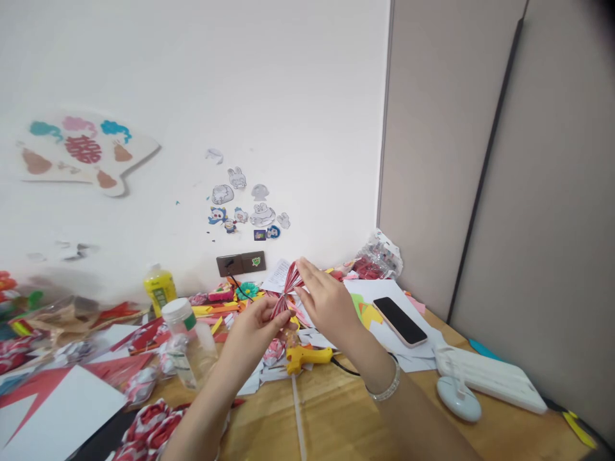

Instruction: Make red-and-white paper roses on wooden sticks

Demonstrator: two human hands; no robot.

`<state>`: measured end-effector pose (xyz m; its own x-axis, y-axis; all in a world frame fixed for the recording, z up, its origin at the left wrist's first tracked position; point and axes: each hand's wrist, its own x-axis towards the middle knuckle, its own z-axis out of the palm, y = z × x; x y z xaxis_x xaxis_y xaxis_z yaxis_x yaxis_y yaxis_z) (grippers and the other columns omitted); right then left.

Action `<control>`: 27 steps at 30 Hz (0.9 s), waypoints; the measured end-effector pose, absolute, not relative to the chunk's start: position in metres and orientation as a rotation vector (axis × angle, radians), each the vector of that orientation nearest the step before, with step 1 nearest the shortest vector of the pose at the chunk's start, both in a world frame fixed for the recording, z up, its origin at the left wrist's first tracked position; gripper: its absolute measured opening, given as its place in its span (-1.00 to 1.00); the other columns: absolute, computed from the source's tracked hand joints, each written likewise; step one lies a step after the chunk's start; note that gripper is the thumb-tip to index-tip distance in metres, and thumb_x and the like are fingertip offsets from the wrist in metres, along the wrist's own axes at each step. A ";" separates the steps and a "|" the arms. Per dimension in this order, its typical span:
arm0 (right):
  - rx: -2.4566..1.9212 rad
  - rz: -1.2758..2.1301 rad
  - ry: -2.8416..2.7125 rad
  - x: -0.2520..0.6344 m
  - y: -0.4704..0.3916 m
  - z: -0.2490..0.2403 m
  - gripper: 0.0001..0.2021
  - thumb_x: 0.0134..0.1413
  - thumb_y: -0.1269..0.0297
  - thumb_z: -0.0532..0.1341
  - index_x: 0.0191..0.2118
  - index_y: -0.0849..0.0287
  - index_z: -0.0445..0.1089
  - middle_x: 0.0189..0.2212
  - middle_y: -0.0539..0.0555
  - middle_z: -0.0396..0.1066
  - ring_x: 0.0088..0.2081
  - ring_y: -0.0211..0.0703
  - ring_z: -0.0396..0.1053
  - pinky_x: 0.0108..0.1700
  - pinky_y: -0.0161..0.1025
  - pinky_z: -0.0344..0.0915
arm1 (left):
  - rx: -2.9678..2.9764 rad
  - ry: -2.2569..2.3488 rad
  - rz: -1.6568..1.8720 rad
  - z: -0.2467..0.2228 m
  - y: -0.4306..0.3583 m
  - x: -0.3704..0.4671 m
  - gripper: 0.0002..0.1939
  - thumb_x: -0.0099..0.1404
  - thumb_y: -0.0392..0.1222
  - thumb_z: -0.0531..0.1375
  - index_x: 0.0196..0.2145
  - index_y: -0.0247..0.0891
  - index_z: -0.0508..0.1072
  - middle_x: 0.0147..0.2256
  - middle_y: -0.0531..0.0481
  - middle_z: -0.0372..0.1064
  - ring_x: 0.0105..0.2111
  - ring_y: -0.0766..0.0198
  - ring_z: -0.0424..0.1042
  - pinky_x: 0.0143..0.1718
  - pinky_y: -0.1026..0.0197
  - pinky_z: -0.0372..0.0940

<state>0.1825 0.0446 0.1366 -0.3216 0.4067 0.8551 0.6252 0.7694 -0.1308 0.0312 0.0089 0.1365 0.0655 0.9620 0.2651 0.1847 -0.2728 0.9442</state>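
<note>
A pleated red and white paper piece (pixel 291 279), pinched narrow at its middle like a bow, is held up above the cluttered table. My left hand (pixel 262 322) grips its lower end between thumb and fingers. At the upper end, my right hand (pixel 323 296) has its fingers pressed against the folds, the thumb side facing the paper. A yellow glue gun (pixel 309 358) lies on the table just below both hands, its dark cord running right. Some of the left fingers are hidden behind the paper.
Left of my hands stand a clear jar with a white lid (pixel 181 346) and a yellow bottle (pixel 160 289). A phone (pixel 400 321) lies on white paper at right, near a white power strip (pixel 494 378). Paper scraps (pixel 144 336) spread along the wall.
</note>
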 end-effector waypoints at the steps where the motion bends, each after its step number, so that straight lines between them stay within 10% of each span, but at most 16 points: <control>1: -0.801 -0.332 -1.977 0.181 0.043 0.137 -0.60 0.22 0.33 -0.01 0.14 0.35 0.15 0.06 0.32 0.25 0.00 0.03 0.28 -0.01 -0.04 0.25 | 1.537 1.171 1.309 0.136 0.009 0.031 -0.66 -0.02 0.03 0.27 -0.42 -0.27 0.31 -0.50 0.05 0.43 -0.44 0.21 0.49 -0.45 0.21 0.36; 11: -0.851 -0.388 -2.076 0.179 0.037 0.136 -0.54 -0.02 -0.08 0.19 -0.23 0.29 0.31 -0.23 0.24 0.36 -0.20 0.05 0.25 -0.19 -0.06 0.22 | 1.476 1.056 1.242 0.137 0.008 0.023 -0.59 -0.03 0.10 0.29 -0.40 -0.25 0.28 -0.53 0.10 0.45 -0.46 0.24 0.49 -0.28 0.08 0.40; 27: -0.722 -0.506 -2.295 0.191 0.038 0.144 -0.90 0.10 0.31 0.14 -0.33 0.22 0.33 -0.38 0.11 0.37 -0.25 -0.07 0.22 -0.11 -0.10 0.07 | 2.070 1.227 0.896 0.145 -0.004 0.017 -0.76 0.27 -0.06 -0.01 -0.36 -0.23 0.34 -0.52 0.06 0.38 -0.47 0.23 0.45 -0.40 0.19 0.34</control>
<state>0.1912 0.0385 0.1436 -0.6225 0.3565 0.6967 0.6165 0.7717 0.1560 0.0173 -0.0041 0.1446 0.3558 0.8982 0.2581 0.5190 -0.4196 0.7447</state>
